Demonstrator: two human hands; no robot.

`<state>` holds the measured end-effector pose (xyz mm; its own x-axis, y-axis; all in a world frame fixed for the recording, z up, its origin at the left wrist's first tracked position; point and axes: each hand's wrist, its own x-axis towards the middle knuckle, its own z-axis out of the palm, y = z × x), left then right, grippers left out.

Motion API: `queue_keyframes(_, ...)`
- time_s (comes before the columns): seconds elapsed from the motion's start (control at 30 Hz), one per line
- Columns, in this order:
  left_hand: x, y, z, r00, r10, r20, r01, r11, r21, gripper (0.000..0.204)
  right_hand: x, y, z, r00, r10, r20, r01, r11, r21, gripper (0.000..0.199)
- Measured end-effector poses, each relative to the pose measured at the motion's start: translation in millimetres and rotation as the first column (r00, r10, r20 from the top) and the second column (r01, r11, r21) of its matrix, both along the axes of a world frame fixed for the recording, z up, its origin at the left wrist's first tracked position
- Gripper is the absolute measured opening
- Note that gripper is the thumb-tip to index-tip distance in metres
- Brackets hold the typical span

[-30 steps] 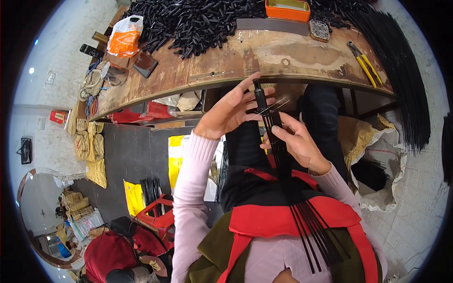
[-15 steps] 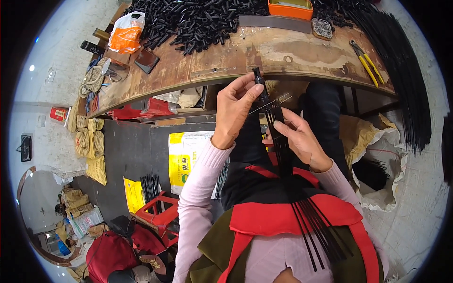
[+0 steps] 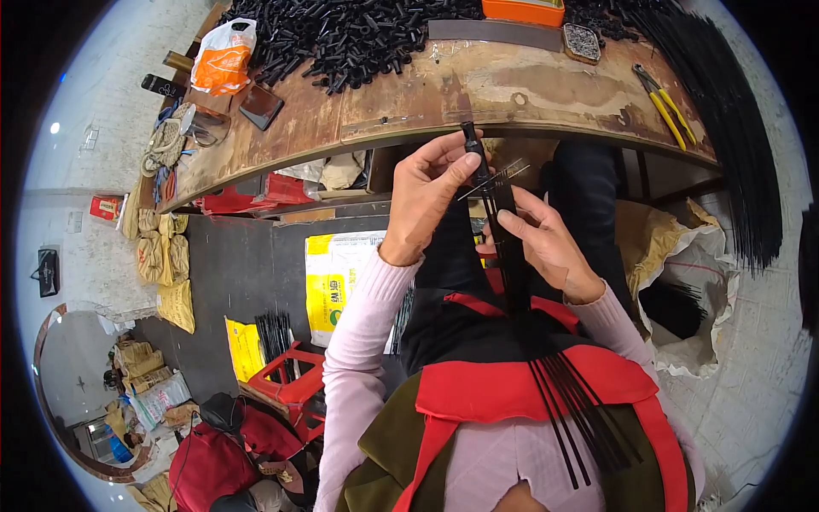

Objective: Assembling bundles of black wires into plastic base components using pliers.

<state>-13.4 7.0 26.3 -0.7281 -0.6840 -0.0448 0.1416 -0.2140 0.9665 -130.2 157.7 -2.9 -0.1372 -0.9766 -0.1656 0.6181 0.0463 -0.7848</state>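
Head view, centre frame — left hand pinches a short black tube at the tips of thin black rods gripped by the right hand; upper-frame tube pile looks largely unused.

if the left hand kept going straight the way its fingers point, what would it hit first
Probably the front edge of the wooden workbench just above the left hand, which pinches a small black tube; depth is unclear, so it might pass under it.

I see an orange-and-white plastic bag on the bench's left end, and a white-and-yellow printed sack on the floor below.
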Motion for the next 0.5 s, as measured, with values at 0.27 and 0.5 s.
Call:
queue_keyframes(0.27, 9, 8, 4, 0.994, 0.112, -0.009, -0.109, 0.976, 0.191, 0.038, 0, -3, 0, 0.999, 0.032, 0.021, -0.032, 0.999, 0.003, 0.038)
queue_keyframes(0.5, 26, 25, -13, 0.968, 0.085, -0.238, -0.047, 0.986, 0.162, 0.023, -1, -6, -4, 0.998, 0.03, 0.05, -0.031, 0.999, 0.015, 0.037)
